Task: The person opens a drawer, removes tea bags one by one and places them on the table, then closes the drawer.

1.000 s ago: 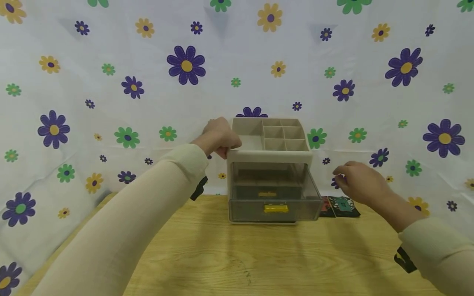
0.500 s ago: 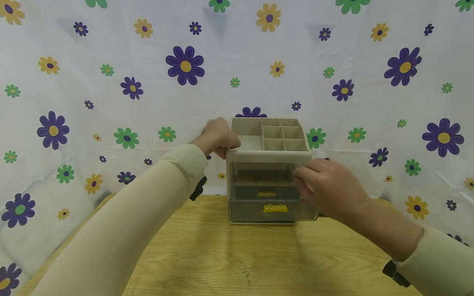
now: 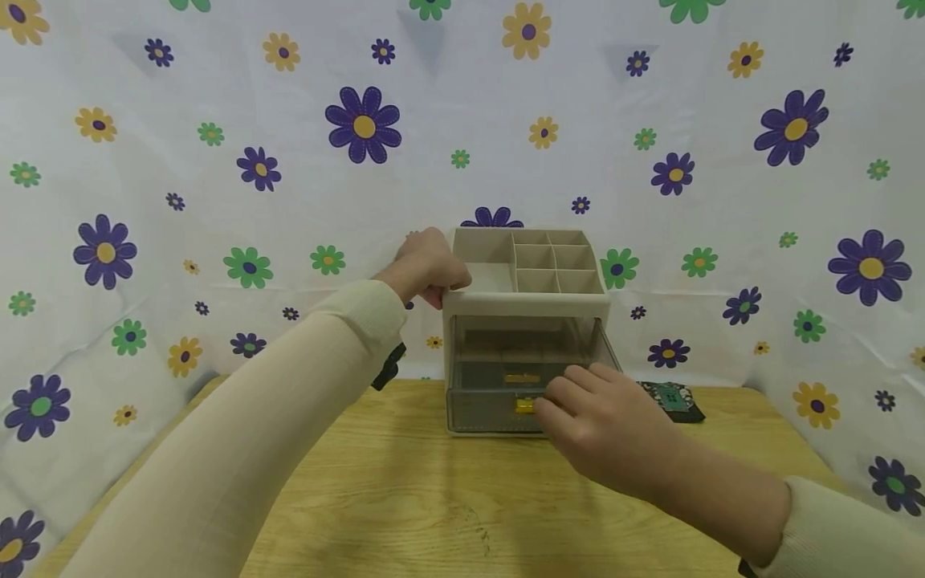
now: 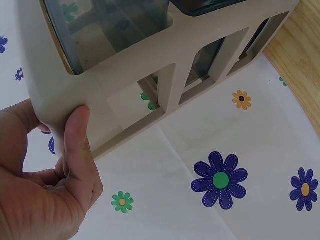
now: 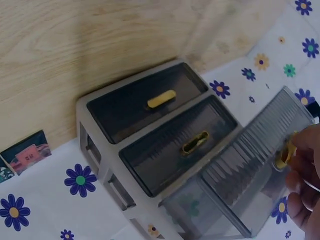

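A cream desktop drawer organizer (image 3: 525, 305) stands against the flowered backdrop, with a divided open tray on top. Its clear grey top drawer (image 5: 255, 165) is pulled out; two lower drawers (image 5: 177, 137) sit flush in the frame. With thumb and fingers my left hand (image 3: 432, 266) grips the organizer's upper left edge; in the left wrist view the thumb lies along the side wall. My right hand (image 3: 607, 425) is at the front of the pulled-out drawer, its curled fingers pinching the yellow handle (image 5: 284, 154). Part of that handle is hidden by the fingers.
Small dark printed packets (image 3: 672, 400) lie on the table right of the organizer, partly hidden by my right hand. The wooden table (image 3: 405, 498) extends in front. White floral cloth (image 3: 253, 96) hangs close behind and at both sides.
My right hand has moved left from beside the organizer, across the drawer's right side, to the yellow handle. My left hand stays on the upper left edge; the drawer looks equally far out.
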Tool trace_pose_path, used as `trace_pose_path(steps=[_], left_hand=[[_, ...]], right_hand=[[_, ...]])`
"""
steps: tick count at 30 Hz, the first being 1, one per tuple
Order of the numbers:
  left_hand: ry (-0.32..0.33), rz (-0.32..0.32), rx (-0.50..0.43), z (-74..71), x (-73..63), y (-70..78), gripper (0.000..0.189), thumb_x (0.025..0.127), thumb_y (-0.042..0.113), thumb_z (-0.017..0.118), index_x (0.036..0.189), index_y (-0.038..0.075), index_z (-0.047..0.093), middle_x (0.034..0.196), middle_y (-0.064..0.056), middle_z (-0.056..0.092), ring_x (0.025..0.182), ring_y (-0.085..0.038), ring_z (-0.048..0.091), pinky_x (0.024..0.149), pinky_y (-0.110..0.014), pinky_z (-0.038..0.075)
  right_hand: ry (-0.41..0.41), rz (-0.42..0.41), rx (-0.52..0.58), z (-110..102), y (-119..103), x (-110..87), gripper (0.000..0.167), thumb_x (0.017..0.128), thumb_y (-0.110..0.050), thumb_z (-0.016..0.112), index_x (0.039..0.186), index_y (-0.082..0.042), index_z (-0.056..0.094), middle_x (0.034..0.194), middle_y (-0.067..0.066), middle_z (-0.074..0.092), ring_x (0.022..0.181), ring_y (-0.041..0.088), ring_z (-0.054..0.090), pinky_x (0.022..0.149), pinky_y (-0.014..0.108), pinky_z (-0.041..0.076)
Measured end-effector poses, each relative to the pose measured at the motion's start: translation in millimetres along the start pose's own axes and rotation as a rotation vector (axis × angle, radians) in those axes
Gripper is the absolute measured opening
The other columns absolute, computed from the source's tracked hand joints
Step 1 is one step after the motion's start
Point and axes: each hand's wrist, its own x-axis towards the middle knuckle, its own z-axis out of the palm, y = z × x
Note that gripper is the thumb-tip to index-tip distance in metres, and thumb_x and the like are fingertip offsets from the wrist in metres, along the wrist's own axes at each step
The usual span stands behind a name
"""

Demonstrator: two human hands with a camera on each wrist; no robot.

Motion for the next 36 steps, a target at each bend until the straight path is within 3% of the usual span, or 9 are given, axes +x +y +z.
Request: trace_pose_path(steps=[3, 6, 8, 10, 18, 26, 32, 35, 36], left_hand=[[0.003, 0.001, 0.007, -0.2, -0.4, 0.8, 0.019, 0.082, 0.012, 0.062, 0.094, -0.002, 0.058, 0.068, -0.011, 0.065, 0.049, -0.017, 0.068, 0.05, -0.026, 0.06], [-0.003, 0.0, 0.015, 0.1, -1.2, 1.4, 0.02, 0.082, 0.012, 0.062, 0.095, -0.003, 0.058, 0.068, -0.011, 0.065, 0.048, -0.017, 0.068, 0.05, -0.026, 0.06], [-0.012, 0.0, 0.027, 0.8, -1.9, 1.8, 0.02, 0.082, 0.012, 0.062, 0.095, -0.003, 0.058, 0.068, -0.011, 0.066, 0.048, -0.017, 0.068, 0.05, -0.025, 0.06], [-0.023, -0.002, 0.031, 1.9, -2.6, 2.1, 0.02, 0.082, 0.012, 0.061, 0.095, -0.003, 0.058, 0.07, -0.012, 0.067, 0.048, -0.017, 0.068, 0.049, -0.025, 0.06], [-0.031, 0.004, 0.035, 4.5, -3.0, 3.6, 0.018, 0.081, 0.01, 0.06, 0.095, -0.002, 0.058, 0.071, -0.011, 0.068, 0.046, -0.015, 0.066, 0.049, -0.025, 0.06], [-0.027, 0.003, 0.044, 2.8, -1.6, 4.2, 0.018, 0.082, 0.011, 0.061, 0.094, -0.002, 0.058, 0.069, -0.011, 0.068, 0.046, -0.016, 0.067, 0.049, -0.025, 0.06], [-0.014, 0.009, 0.044, -0.5, -2.0, 4.6, 0.02, 0.082, 0.011, 0.061, 0.096, -0.002, 0.058, 0.071, -0.012, 0.067, 0.046, -0.016, 0.066, 0.049, -0.025, 0.06], [-0.019, 0.007, 0.047, -1.6, -2.2, 4.8, 0.02, 0.082, 0.011, 0.061, 0.096, -0.003, 0.058, 0.07, -0.012, 0.067, 0.046, -0.015, 0.066, 0.049, -0.025, 0.06], [-0.022, 0.006, 0.047, -1.9, -2.4, 4.8, 0.02, 0.082, 0.01, 0.061, 0.096, -0.002, 0.058, 0.069, -0.011, 0.067, 0.046, -0.015, 0.066, 0.049, -0.025, 0.06]], right_hand=[[-0.009, -0.033, -0.067, 5, -2, -3.1, 0.004, 0.09, -0.007, 0.069, 0.089, -0.007, 0.072, 0.081, 0.003, 0.066, 0.072, 0.018, 0.06, 0.056, 0.026, 0.049], [0.012, -0.056, -0.12, 9, -4, -3.8, 0.033, 0.105, -0.009, 0.043, 0.091, -0.006, 0.072, 0.082, 0.004, 0.065, 0.072, 0.02, 0.06, 0.055, 0.028, 0.048], [0.029, -0.066, -0.145, 11, -5, -3.5, 0.047, 0.109, -0.011, 0.03, 0.09, -0.006, 0.072, 0.082, 0.004, 0.065, 0.071, 0.019, 0.059, 0.053, 0.027, 0.046], [0.039, -0.071, -0.16, 13, -6, -3.3, 0.052, 0.11, -0.011, 0.025, 0.089, -0.006, 0.072, 0.081, 0.003, 0.065, 0.07, 0.019, 0.058, 0.052, 0.026, 0.044], [-0.022, -0.056, -0.153, 13, -9, -5.6, 0.053, 0.11, -0.012, 0.022, 0.09, -0.007, 0.071, 0.083, 0.003, 0.066, 0.072, 0.017, 0.06, 0.054, 0.026, 0.048], [-0.016, -0.072, -0.157, 14, -6, -3.3, 0.051, 0.11, -0.011, 0.024, 0.091, -0.006, 0.071, 0.084, 0.004, 0.066, 0.072, 0.017, 0.06, 0.054, 0.025, 0.049], [-0.061, -0.071, -0.158, 15, -3, -0.6, 0.028, 0.104, -0.008, 0.047, 0.095, -0.005, 0.073, 0.087, 0.005, 0.068, 0.074, 0.017, 0.064, 0.056, 0.024, 0.054], [-0.075, -0.075, -0.165, 16, -1, 0.9, 0.021, 0.101, -0.008, 0.053, 0.096, -0.004, 0.073, 0.088, 0.005, 0.068, 0.075, 0.017, 0.064, 0.058, 0.024, 0.055], [-0.075, -0.079, -0.17, 17, -1, 1.5, 0.025, 0.103, -0.008, 0.049, 0.095, -0.005, 0.073, 0.088, 0.005, 0.068, 0.075, 0.017, 0.065, 0.058, 0.024, 0.056]])
